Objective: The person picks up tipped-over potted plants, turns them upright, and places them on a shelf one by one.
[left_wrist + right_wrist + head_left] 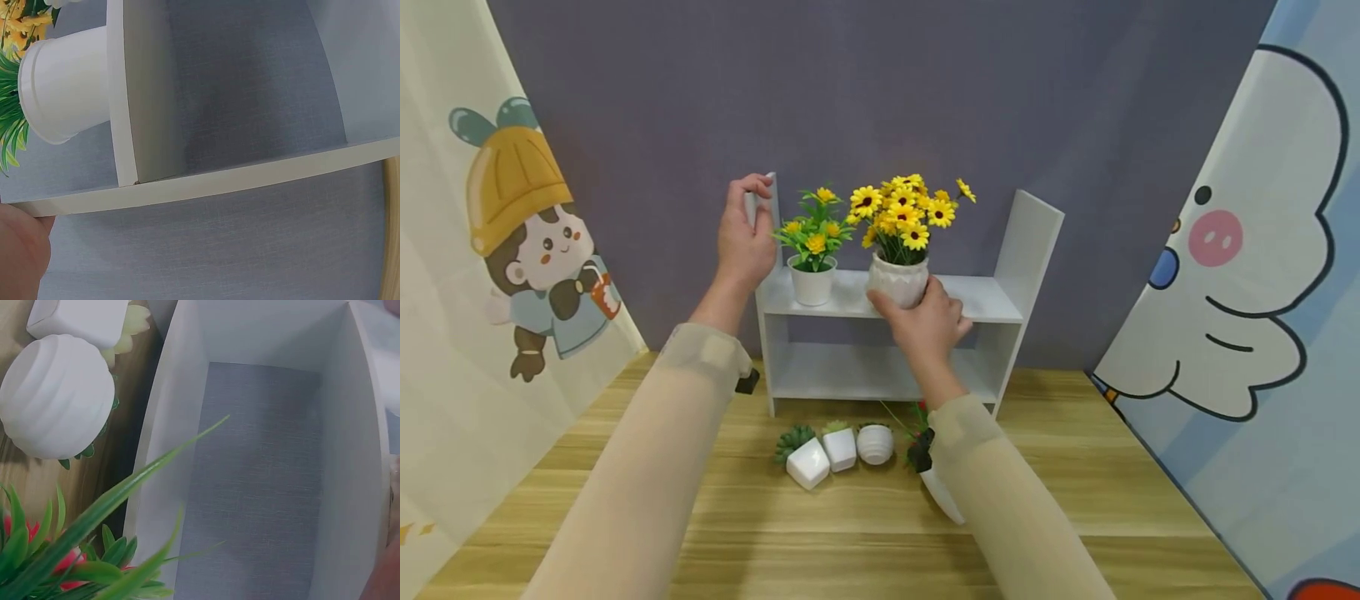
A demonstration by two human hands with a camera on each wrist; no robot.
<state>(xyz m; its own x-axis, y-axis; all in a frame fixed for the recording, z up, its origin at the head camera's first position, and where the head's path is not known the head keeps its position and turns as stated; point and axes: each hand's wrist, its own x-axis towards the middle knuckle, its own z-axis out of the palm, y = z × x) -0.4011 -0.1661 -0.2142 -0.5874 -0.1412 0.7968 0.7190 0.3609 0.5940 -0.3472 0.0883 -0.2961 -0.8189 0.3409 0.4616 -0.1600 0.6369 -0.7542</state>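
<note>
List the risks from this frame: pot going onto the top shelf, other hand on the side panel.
1. The ribbed pot sits at the shelf front edge in the right hand; released there, it could tip forward.
2. Its flowers crowd the neighbouring small potted plant; sliding left may knock it.
3. Pots lying on the table sit below.

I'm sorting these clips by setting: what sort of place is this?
Probably a staged tabletop set, not a lived-in room: a wooden table hemmed in by a grey backdrop and cartoon-print curtains, with a small white shelf of potted flowers.
</note>
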